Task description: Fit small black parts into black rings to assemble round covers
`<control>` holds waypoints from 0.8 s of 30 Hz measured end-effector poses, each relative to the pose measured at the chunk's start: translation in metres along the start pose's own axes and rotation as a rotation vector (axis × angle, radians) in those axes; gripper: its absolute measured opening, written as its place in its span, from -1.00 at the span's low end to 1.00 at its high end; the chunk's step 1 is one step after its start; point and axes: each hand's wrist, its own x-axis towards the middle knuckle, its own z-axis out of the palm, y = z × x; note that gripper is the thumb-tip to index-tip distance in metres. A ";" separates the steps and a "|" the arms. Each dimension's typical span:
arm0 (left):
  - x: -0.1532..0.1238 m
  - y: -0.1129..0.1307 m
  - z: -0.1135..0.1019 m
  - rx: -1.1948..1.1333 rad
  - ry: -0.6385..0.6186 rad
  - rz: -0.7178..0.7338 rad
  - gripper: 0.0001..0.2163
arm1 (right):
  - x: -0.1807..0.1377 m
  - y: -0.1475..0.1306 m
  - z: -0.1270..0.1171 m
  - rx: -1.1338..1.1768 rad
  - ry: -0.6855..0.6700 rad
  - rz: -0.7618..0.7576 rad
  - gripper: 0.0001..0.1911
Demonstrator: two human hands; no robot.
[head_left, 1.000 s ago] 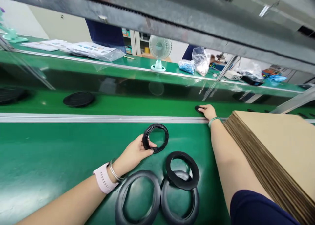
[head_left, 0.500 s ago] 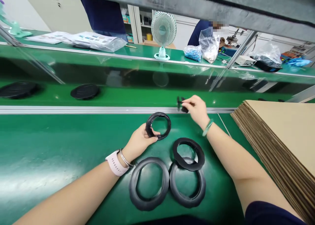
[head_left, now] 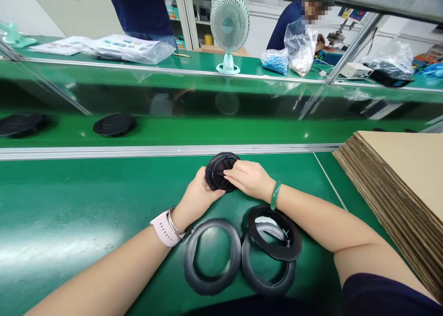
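Now gripping black ring (head_left: 226, 156) at its 7 o'clock rim with curled left hand (head_left: 196, 199); pinching black centre piece (head_left: 218, 170) from 3 o'clock with right hand (head_left: 248, 179).

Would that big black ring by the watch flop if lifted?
Probably a bit bendy: the big black ring looks like matte rubber, its outline slightly wavy. Likely light, being mostly hole. Lying flat on the green table, it shouldn't roll.

Factory assembly line, green conveyor belt (head_left: 194, 131) carrying black discs (head_left: 113, 124), stacked cardboard sheets (head_left: 398, 177), co-workers opposite
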 end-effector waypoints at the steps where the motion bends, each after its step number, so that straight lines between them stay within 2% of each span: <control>1: 0.000 0.000 0.000 -0.015 -0.007 -0.002 -0.48 | 0.000 0.000 -0.001 -0.016 -0.004 -0.024 -0.81; 4: 0.000 0.000 0.000 -0.026 -0.019 -0.006 -0.47 | 0.001 0.000 -0.003 -0.046 0.001 -0.055 -0.81; 17: -0.002 0.004 0.002 0.004 -0.022 -0.017 -0.48 | 0.001 0.000 0.004 0.037 -0.050 0.105 -0.81; 24: -0.004 0.004 0.002 0.055 -0.009 -0.012 -0.49 | 0.003 -0.003 -0.001 0.036 -0.095 0.106 -0.85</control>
